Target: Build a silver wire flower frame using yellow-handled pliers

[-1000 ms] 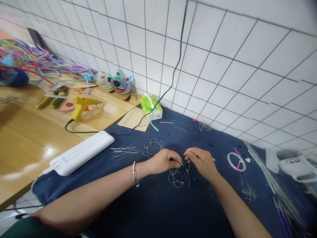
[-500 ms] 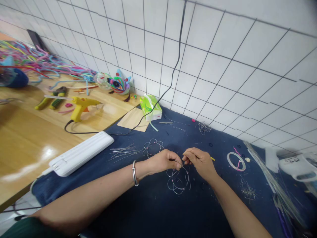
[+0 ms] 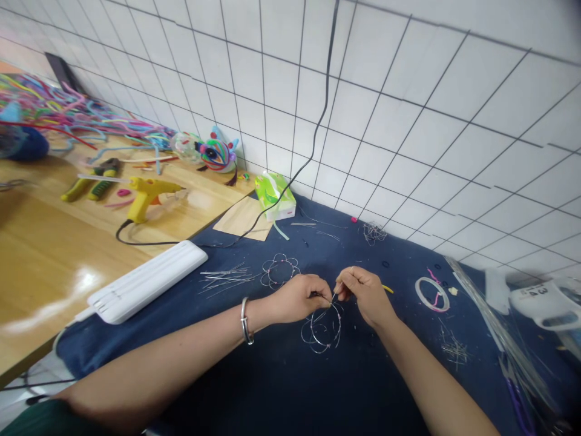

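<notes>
I have the left hand closed in a pinch on the top of the wire flower, which hangs from the fingertips over the blue cloth, between its left and right edges. The right hand is closed too, thumb and finger gripping what looks like a thin wire end right beside the left fingertips. Since the last half second, the flower has swung slightly to the left and the wire end shows more plainly, so I judge the work sits at that join. A second wire flower lies beyond the left hand, with loose wires towards the cloth's left edge and a tissue pack at its wall edge
</notes>
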Demonstrator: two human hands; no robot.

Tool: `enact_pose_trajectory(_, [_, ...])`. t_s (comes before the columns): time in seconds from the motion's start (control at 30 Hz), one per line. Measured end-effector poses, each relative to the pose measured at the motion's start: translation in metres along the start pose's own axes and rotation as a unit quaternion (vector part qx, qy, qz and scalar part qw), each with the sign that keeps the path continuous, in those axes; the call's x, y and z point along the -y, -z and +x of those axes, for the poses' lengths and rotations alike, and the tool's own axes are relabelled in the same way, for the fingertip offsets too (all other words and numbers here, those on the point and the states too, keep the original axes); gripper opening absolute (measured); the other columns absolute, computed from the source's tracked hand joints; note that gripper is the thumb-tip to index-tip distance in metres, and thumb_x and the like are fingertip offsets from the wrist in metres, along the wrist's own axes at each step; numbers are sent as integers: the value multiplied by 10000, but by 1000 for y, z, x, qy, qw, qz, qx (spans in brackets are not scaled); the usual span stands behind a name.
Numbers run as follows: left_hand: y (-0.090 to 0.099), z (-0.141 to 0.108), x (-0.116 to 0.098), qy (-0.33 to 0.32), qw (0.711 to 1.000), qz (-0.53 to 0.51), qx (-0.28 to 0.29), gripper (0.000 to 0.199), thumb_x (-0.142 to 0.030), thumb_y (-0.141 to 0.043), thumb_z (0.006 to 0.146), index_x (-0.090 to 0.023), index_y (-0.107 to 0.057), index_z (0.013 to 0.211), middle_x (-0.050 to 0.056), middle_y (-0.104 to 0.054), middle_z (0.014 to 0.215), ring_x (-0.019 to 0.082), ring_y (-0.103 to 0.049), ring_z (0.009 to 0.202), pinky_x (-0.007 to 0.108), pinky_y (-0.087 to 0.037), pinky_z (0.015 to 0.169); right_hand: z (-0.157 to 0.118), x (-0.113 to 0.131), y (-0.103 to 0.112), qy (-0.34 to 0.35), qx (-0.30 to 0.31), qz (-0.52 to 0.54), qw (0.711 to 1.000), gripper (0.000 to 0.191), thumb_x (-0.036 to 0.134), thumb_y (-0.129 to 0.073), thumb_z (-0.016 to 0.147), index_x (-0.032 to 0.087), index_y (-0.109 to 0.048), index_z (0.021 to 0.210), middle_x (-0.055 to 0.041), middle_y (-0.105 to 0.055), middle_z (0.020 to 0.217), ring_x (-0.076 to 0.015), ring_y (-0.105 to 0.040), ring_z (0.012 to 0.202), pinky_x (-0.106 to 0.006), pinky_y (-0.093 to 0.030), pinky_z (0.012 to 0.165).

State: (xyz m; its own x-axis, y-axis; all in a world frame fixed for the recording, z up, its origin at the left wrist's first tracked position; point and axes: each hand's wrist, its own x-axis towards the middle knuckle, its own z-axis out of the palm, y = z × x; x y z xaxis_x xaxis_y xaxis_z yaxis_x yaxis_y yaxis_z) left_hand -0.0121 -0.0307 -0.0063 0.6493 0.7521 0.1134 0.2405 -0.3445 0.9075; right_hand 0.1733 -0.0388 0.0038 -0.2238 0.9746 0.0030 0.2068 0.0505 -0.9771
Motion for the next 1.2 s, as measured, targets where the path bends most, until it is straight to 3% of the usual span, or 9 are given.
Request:
enact_pose_trajectory(0.13, [-1,1,0,-14,999,25,14,104,-186,-545,770,-167,-643,743,4,-623,769,115,-554,720,204,-410,680,0,-1,1,2,7,-22,1000,253,383,-471,841,169,-575,756,-8,-617,668,-101,-562,543,-218,-427,520])
enact_pose_trajectory(0.33, [0,3,8,46,995,-53,64,158,-259,-546,776,-149,-652,820,8,-612,750,108,-527,658,195,-401,601,-5,10,2,64,13,-111,992,259,382,-448,859,197,-606,771,-4,-612,715,-112,-579,604,-239,-464,593])
enact_pose_trajectory(0.6, [6,3,7,45,990,-105,85,211,-288,-606,742,-160,-623,908,19,-626,843,131,-550,746,221,-420,665,-7,14,6,97,-9,-148,984,236,357,-441,868,212,-614,800,-13,-624,761,-120,-586,621,-242,-474,609])
enact_pose_trajectory(0.87, [7,3,7,49,988,-138,46,334,-426,-461,844,-152,-650,875,41,-634,863,150,-551,824,258,-414,755,-9,16,7,122,-13,-164,979,210,331,-449,871,215,-617,822,-11,-629,771,-118,-590,629,-238,-469,614])
enact_pose_trajectory(1.2, [7,3,7,72,974,-210,55,233,-341,-590,771,-154,-650,895,28,-615,850,132,-538,796,258,-415,760,-10,12,5,189,-23,-185,964,152,254,-484,857,213,-630,862,-12,-643,774,-113,-597,633,-226,-468,620])
